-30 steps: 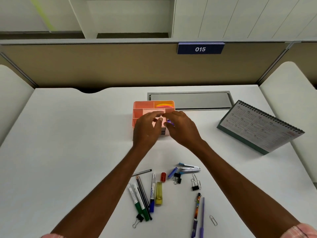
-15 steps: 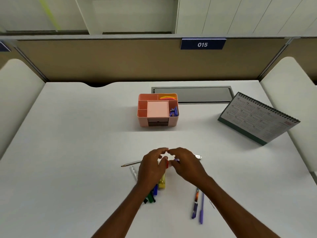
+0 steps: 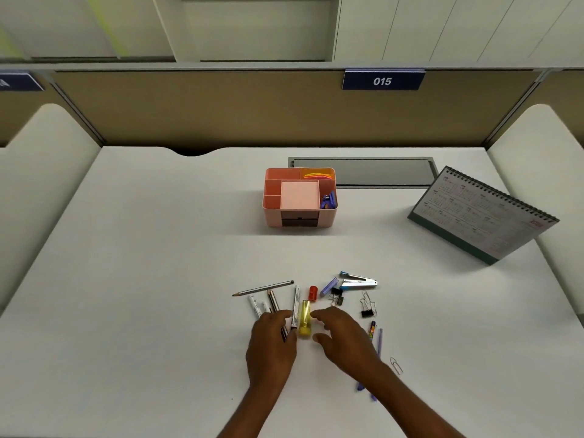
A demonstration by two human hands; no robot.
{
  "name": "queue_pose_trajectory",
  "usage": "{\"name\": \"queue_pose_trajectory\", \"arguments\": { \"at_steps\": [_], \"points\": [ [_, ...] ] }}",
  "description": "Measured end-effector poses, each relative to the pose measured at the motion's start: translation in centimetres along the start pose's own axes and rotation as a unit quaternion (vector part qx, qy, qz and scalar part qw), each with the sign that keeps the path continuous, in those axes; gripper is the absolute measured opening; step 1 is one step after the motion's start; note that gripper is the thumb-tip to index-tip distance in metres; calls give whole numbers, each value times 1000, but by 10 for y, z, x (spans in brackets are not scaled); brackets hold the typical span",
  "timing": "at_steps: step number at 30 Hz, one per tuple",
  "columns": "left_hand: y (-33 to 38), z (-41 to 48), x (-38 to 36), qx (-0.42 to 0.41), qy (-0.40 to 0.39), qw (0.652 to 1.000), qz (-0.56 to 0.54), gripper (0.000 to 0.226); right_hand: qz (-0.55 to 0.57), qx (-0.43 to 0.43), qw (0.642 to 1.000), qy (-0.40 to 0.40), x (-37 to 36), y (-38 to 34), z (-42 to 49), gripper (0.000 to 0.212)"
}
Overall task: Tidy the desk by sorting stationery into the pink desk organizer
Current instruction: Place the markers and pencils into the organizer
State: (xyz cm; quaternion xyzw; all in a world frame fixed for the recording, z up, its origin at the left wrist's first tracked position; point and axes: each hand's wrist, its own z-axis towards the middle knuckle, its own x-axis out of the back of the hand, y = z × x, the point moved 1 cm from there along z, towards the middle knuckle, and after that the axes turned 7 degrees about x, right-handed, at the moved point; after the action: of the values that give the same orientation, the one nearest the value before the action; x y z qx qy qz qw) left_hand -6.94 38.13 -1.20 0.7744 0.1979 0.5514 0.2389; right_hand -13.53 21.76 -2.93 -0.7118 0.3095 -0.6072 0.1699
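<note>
Yellow highlighter (image 3: 305, 316), long axis toward organizer (image 3: 273, 216) — between left hand (image 3: 271, 341), grip unclear, and empty half-open right hand (image 3: 346, 341).

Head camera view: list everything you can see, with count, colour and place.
desk: one, white, beneath everything
desk organizer: one, pink, far centre
strips: several, yellow-orange, organizer's back right compartment
purple items: few, organizer's right compartment
calendar: one, green-based, far right
pencil: one, grey, pile's left
markers: several, white, under left hand
tube: one, yellow, between hands
cap: one, red, beyond the tube
binder clips: at least two, black, right of cap
stapler: one, blue-silver, pile's far right
pens: two, purple and patterned, beside right wrist
paper clip: one, silver, beside right forearm
left hand: over the markers' near ends
right hand: open, beside the tube
</note>
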Motion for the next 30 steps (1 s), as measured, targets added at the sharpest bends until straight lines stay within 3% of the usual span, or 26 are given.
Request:
{"name": "queue_pose_trajectory", "arguments": {
  "at_steps": [5, 13, 17, 22, 30],
  "points": [
    [-21, -4, 10, 90, 37, 995, -24, 44, -23, 27, 999, 1, -8, -15, -6, 48],
    [-34, -9, 9, 80, 36, 995, -47, 24, -78, 86, 993, -26, -41, -40, -19, 44],
    [-37, -9, 11, 84, 40, 995, -38, 18, -136, 80, 987, -27, -48, -50, -19, 43],
    [-38, -5, 14, 101, 37, 994, -19, 26, -177, 44, 983, -23, -59, -61, -13, 41],
    [-44, -1, 32, 113, 50, 990, -74, 27, -210, 12, 978, -6, -66, -77, -5, 48]
  ]
}}
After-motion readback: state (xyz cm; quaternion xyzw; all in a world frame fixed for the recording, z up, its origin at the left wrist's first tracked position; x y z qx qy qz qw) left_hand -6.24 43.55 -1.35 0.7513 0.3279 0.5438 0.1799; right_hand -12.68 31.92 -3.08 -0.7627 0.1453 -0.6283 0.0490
